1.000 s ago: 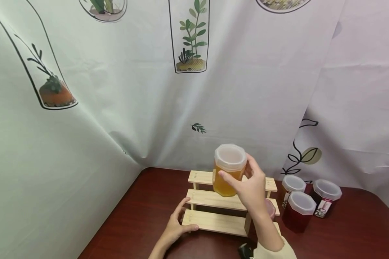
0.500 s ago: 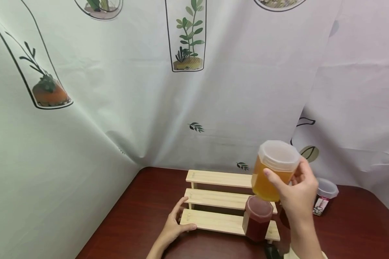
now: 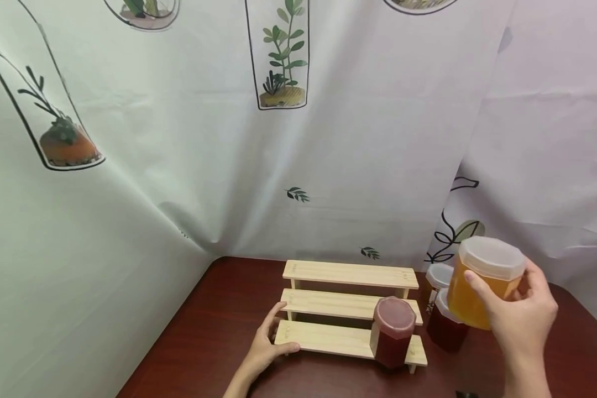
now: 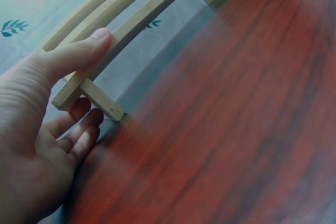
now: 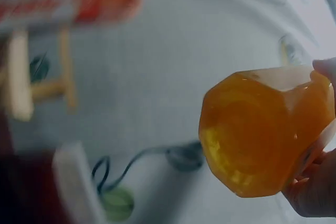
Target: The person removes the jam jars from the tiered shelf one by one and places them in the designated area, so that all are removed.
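In the head view my right hand [image 3: 524, 309] holds a jar of amber liquid [image 3: 482, 293], perhaps honey, with a frosted lid, up off the table at the right. The right wrist view shows the amber jar's faceted base [image 5: 241, 135]. My left hand [image 3: 265, 349] grips the left end of a three-step wooden display stand [image 3: 328, 338]. Its thumb [image 4: 84, 53] lies on the lowest board, and the other fingers curl beneath near the stand's leg [image 4: 102, 99]. A dark red jar [image 3: 393, 337] stands upright on the lowest step, toward the right end.
Right of the stand, another dark red jar [image 3: 445, 329] and a lidded jar [image 3: 439, 275] stand on the reddish-brown table [image 3: 194, 331]. The amber jar partly covers that area. A printed cloth [image 3: 353, 166] hangs behind. A small black object [image 3: 466, 394] shows at the bottom edge.
My right hand has carried the amber jar from above the stand to the right, past its end. The dark red jar on the step is uncovered. My left hand keeps its hold.
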The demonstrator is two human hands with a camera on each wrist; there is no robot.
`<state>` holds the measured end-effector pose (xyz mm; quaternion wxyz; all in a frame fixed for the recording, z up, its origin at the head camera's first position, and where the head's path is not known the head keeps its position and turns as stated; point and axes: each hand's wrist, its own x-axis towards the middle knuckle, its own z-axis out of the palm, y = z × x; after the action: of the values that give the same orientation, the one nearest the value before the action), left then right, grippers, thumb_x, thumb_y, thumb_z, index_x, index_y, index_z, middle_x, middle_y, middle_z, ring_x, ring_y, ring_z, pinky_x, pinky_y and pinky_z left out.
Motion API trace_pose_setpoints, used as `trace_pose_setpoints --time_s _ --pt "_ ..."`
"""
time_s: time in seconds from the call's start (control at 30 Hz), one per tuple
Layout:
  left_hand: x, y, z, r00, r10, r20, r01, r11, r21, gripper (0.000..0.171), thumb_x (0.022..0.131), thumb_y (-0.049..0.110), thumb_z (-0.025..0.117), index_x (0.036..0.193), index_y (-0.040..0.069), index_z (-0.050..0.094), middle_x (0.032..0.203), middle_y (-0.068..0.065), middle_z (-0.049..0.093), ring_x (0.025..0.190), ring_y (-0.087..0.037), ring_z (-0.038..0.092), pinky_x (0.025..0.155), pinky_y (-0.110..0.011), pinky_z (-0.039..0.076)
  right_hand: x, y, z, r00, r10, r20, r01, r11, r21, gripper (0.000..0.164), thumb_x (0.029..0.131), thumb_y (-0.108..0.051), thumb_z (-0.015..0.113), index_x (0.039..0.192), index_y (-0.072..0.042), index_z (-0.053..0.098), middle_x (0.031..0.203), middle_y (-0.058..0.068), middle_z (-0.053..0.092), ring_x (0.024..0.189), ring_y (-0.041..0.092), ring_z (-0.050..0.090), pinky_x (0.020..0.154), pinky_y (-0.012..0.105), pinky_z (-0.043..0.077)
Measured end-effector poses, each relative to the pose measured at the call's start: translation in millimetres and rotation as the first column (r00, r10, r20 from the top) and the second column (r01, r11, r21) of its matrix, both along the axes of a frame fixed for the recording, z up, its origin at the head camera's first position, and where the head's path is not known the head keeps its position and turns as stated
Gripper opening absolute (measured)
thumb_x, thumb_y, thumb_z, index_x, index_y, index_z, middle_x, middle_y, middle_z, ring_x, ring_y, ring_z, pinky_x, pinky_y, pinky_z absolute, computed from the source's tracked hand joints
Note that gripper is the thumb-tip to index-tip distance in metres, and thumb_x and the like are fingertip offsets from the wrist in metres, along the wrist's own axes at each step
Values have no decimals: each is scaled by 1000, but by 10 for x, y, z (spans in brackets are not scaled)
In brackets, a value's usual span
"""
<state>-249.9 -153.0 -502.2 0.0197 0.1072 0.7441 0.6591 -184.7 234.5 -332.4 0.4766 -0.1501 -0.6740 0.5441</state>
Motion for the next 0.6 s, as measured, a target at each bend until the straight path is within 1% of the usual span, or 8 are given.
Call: trace_pose_setpoints --time_s 0.07,0.13,0.23,0.3,0.47,0.53,0.6 --pt "-19 4 -3 1000 -1 -6 2 1000 6 95 70 3 85 149 19 35 116 -23 51 79 -13 56 58 -25 54 -13 111 -64 999 -41 10 41 999 10 65 65 1 86 124 -18 64 94 -27 59 82 -8 57 72 -1 43" --pt "-30 2 -8 1000 4 -10 -4 1000 8 95 69 2 85 149 18 36 115 -23 51 77 -13 57 57 -25 54 -24 213 -117 996 -86 23 86 996 1 65 65 -3 87 123 -19 65 90 -30 57 77 -12 56 69 -1 42" --pt "-44 2 -10 1000 -2 -15 2 1000 11 95 70 2 85 149 17 35 114 -23 52 77 -12 57 57 -25 54 -31 351 -168 990 -139 35 140 990 -19 63 65 -8 87 123 -20 65 85 -32 54 73 -15 53 66 -2 40" --pt "-56 9 -4 1000 -1 -13 2 1000 13 96 69 2 85 149 17 35 114 -22 52 76 -12 57 57 -24 53 -36 432 -197 986 -161 37 162 986 -32 61 67 -10 87 123 -20 64 84 -33 53 72 -16 52 65 -2 39" --pt "-57 13 -6 1000 -6 -3 6 1000 15 96 70 3 85 150 17 34 113 -21 52 77 -12 57 58 -24 54 -71 615 -318 985 -168 42 171 983 -64 56 69 -10 85 117 -26 63 81 -34 52 70 -17 51 64 -2 38" --pt "-48 8 -10 1000 -5 -4 5 1000 11 96 70 3 85 150 16 34 113 -21 52 77 -12 57 58 -25 54 -86 688 -388 984 -154 87 160 985 -69 55 70 -12 85 117 -27 60 79 -36 50 70 -18 49 63 -3 36" --pt "-40 -1 -9 1000 -3 -3 3 1000 8 96 70 2 85 150 16 34 113 -21 53 76 -12 57 57 -25 54 -102 766 -476 977 -140 161 151 987 -60 55 71 -17 84 118 -28 58 77 -38 47 70 -20 47 64 -3 35"
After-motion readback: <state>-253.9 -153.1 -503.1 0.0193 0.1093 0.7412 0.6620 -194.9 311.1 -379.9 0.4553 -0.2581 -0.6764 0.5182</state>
